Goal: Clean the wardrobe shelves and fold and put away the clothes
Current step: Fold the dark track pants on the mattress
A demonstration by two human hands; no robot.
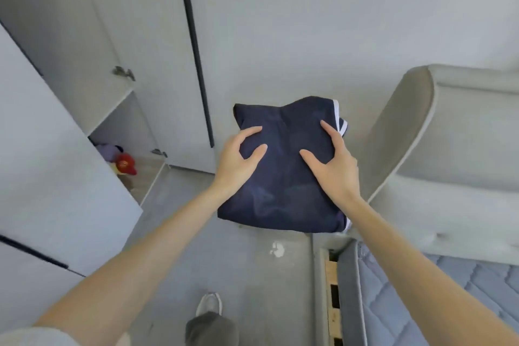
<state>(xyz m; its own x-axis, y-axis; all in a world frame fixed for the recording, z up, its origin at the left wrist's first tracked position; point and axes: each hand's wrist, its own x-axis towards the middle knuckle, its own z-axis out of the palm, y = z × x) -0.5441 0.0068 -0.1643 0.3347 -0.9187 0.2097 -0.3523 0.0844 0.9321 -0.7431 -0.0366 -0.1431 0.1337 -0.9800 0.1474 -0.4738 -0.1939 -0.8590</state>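
A folded navy garment (286,166) with white trim along its right edge hangs in mid-air above the floor, carried between both hands. My left hand (236,163) grips its left side, with two digits lying on top of the cloth. My right hand (334,160) grips its right side the same way. The other fingers of both hands are hidden beneath the fabric. To the left stands the white wardrobe (157,64) with one door (56,154) swung open; a low compartment (126,126) shows behind that door.
A red cap (125,163) and a purple item (108,150) lie in the low compartment. A padded beige headboard (449,143) and a quilted mattress (438,298) fill the right side. Grey floor (224,247) runs between, with my shoe (209,303) on it.
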